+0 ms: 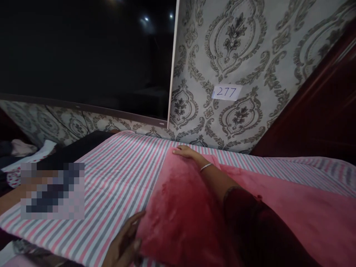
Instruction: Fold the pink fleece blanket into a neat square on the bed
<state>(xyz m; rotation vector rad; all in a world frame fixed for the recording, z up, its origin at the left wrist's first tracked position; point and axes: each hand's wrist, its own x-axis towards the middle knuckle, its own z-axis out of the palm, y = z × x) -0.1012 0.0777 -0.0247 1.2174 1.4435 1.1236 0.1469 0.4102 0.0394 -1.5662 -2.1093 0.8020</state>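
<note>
A pink-red cloth [178, 207] with darker shading lies partly folded in front of me, and more of it stretches off to the right under my forearm. Its far left corner is pinched by my right hand [185, 151], whose wrist has a thin silver bangle [206, 167]. At the near left edge of the cloth, my left hand [125, 241] has its thumb and fingers closed about the border; some fingers are in shadow. Beneath the cloth spreads a striped sheet [111, 178] in pink, grey and white.
Against the patterned wall [191, 107] hangs a large dark television screen [83, 55]. A paper label [226, 92] reads 277. Dark red wood panelling [314, 111] slants down at the right. Other fabrics [22, 148] lie at the left, near a blurred-out patch [52, 191].
</note>
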